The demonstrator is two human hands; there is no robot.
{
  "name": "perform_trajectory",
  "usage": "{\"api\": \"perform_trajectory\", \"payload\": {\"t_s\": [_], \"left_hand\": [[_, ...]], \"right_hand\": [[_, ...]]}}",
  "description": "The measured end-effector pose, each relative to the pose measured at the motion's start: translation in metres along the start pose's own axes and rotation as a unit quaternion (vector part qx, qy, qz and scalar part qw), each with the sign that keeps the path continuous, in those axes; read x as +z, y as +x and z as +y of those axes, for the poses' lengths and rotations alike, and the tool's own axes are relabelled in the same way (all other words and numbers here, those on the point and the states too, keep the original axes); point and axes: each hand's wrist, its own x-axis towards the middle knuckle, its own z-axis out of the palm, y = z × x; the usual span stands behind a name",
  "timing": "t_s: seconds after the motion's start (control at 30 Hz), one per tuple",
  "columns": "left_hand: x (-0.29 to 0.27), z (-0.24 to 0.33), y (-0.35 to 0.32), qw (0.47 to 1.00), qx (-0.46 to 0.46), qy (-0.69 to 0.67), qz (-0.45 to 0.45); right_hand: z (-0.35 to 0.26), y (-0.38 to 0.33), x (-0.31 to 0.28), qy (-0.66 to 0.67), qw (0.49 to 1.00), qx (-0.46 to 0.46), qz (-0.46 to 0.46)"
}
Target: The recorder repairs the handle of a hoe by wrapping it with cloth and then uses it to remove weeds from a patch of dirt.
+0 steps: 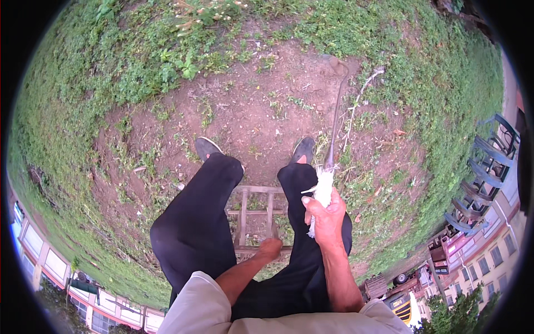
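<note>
My right hand (325, 214) is closed around the white-wrapped handle (322, 192) of a hand hoe. Its thin dark metal neck (335, 122) runs forward and bends over at the far end, where the tip meets bare soil. My left hand (270, 249), fingers curled, grips a bar of a wooden frame like a low stool (258, 190) between my legs. The lower part of that stool is hidden by my arm and trousers.
Bare brown soil (250, 106) with small weeds lies ahead, ringed by low green plants (72, 111). A pale dry stalk (359, 100) lies right of the hoe. My dark shoes (208, 148) rest on the soil. Blue-grey metal frames (486, 167) and buildings stand far right.
</note>
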Motion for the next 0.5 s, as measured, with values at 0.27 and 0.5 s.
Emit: {"api": "perform_trajectory", "payload": {"t_s": [0.27, 0.5], "left_hand": [[-0.048, 0.006, 0.033, 0.998, 0.010, 0.046, -0.045], [-0.068, -0.009, 0.051, 0.981, 0.172, 0.086, 0.030]], "right_hand": [[-0.019, 0.026, -0.023, 0.067, 0.996, -0.045, 0.046], [-0.018, 0.037, -0.044, 0.040, 0.987, -0.157, -0.013]]}}
